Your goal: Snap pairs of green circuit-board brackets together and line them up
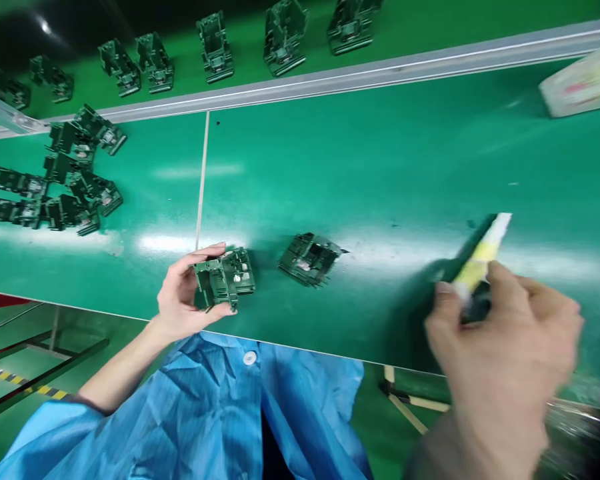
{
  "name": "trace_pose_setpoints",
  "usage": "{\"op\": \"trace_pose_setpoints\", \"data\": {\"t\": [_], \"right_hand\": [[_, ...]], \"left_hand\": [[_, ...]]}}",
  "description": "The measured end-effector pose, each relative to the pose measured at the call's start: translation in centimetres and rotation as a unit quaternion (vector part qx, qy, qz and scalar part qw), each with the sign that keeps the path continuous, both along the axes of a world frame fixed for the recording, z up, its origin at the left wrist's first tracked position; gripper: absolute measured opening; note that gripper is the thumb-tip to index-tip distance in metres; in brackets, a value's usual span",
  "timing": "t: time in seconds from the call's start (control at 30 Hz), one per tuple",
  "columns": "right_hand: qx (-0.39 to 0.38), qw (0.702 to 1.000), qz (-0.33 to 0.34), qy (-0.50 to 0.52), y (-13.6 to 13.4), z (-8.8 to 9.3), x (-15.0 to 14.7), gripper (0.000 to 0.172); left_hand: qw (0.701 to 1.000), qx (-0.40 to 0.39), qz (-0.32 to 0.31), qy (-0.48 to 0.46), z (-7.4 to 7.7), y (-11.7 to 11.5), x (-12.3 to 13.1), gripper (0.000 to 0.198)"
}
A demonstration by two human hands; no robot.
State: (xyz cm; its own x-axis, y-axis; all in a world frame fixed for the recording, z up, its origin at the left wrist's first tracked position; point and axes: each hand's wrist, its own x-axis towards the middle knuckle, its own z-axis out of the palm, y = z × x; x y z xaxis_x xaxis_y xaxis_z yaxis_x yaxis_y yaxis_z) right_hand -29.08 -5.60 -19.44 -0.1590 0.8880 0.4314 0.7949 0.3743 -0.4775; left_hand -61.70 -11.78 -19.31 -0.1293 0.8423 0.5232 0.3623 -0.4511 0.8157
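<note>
My left hand point(187, 287) grips a dark boxy mechanical assembly point(227, 277) with metal plates and small white parts, its thumb below and fingers above, over the table's near edge. Just right of it, a second dark assembly point(311, 259) of similar make lies on the green table top, touched by neither hand. My right hand point(505, 340), blurred and close to the camera, pinches a narrow yellow and white strip-like item point(483, 257) above the table. Its exact kind cannot be made out, and the fingers cover its lower end.
Several similar assemblies point(75, 173) are clustered on the table at left. More stand in a row on the shelf point(420, 33) behind a metal rail point(380, 75). A pale packet point(583, 83) lies at the far right. A thin white line point(203, 180) crosses the table.
</note>
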Motion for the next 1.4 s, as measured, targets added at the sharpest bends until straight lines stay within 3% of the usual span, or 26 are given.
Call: {"op": "trace_pose_setpoints", "data": {"t": [0.07, 0.1, 0.17, 0.23, 0.3, 0.4, 0.5, 0.57, 0.77, 1.0, 1.27, 1.4], "right_hand": [[0.030, 0.998, -0.046, -0.035, -0.1, 0.8, -0.2, 0.070], [0.021, 0.999, -0.020, -0.024, -0.2, 1.4, -0.6, 0.071], [-0.059, 0.991, 0.111, 0.040, -0.1, 2.7, -1.9, 0.073], [-0.152, 0.955, 0.240, 0.085, 0.5, 3.7, -3.2, 0.075], [-0.210, 0.927, 0.301, 0.077, 1.2, 4.1, -4.6, 0.081], [-0.210, 0.943, 0.256, 0.032, 1.5, 3.5, -6.5, 0.094], [-0.156, 0.974, 0.159, 0.039, 0.4, 2.1, -8.0, 0.083], [-0.112, 0.982, 0.137, 0.068, -0.6, 1.4, -8.5, 0.074], [-0.100, 0.966, 0.212, 0.104, -2.1, 3.0, -8.2, 0.075], [-0.129, 0.945, 0.278, 0.111, -2.6, 3.9, -8.8, 0.072], [-0.118, 0.949, 0.271, 0.108, -3.0, 4.2, -9.0, 0.081], [-0.127, 0.953, 0.258, 0.097, -3.2, 4.9, -8.8, 0.076]], "left_hand": [[0.993, -0.100, -0.026, 0.048, 0.5, -0.2, -0.6, 0.060], [0.985, -0.151, -0.039, 0.078, 0.8, -0.3, -0.9, 0.059], [0.966, -0.215, -0.065, 0.130, 1.3, -0.4, -1.6, 0.059], [0.958, -0.223, -0.079, 0.163, 1.7, -0.2, -2.0, 0.060], [0.956, -0.217, -0.077, 0.181, 1.9, -0.2, -2.0, 0.060], [0.954, -0.219, -0.066, 0.195, 2.0, -0.2, -1.6, 0.059], [0.956, -0.213, -0.055, 0.192, 1.9, -0.5, -1.2, 0.059], [0.962, -0.194, -0.046, 0.187, 1.8, -0.6, -0.9, 0.059], [0.979, -0.121, -0.061, 0.151, 2.1, -0.5, -0.4, 0.068], [0.978, -0.071, -0.142, 0.135, 2.4, -0.2, 0.2, 0.073], [0.979, -0.088, -0.160, 0.094, 2.3, -0.5, -0.1, 0.073], [0.978, -0.109, -0.158, 0.085, 2.4, -0.7, 0.0, 0.070]]}}
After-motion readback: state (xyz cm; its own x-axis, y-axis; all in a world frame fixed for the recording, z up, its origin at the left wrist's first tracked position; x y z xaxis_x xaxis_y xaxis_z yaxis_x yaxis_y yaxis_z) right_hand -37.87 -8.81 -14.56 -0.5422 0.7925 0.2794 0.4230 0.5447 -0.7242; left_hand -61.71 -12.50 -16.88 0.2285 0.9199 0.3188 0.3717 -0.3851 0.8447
